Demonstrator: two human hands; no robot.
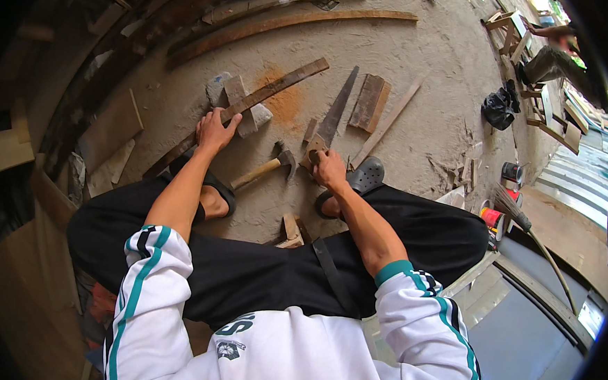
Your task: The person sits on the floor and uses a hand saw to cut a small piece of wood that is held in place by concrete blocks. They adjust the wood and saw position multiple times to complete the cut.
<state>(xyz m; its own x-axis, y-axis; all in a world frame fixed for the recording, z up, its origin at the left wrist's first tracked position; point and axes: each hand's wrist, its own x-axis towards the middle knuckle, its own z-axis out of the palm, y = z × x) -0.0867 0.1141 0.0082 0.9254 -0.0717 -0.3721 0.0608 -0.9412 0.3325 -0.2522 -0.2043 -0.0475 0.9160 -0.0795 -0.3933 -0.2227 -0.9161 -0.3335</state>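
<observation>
My left hand (213,132) is closed on a long, narrow wooden plank (277,85), its thumb pointing along the top face. The plank slants from my left foot up to the far right, resting across a wood block (235,92) and a pale concrete block (257,117). In my right hand (329,169) is the wooden handle of a handsaw (337,108); its dark blade lies low over the ground and points away from me. A claw hammer (260,172) with a wooden handle lies between my feet. Orange sawdust (282,99) is heaped beside the plank's far end.
Right of the saw lie a short brown board (370,103) and a thin strip (390,118). Long beams (293,22) stretch across the back. A black bag (500,106), paint cans (491,219) and a broom (512,206) stand right. Another person (569,67) is at the far right.
</observation>
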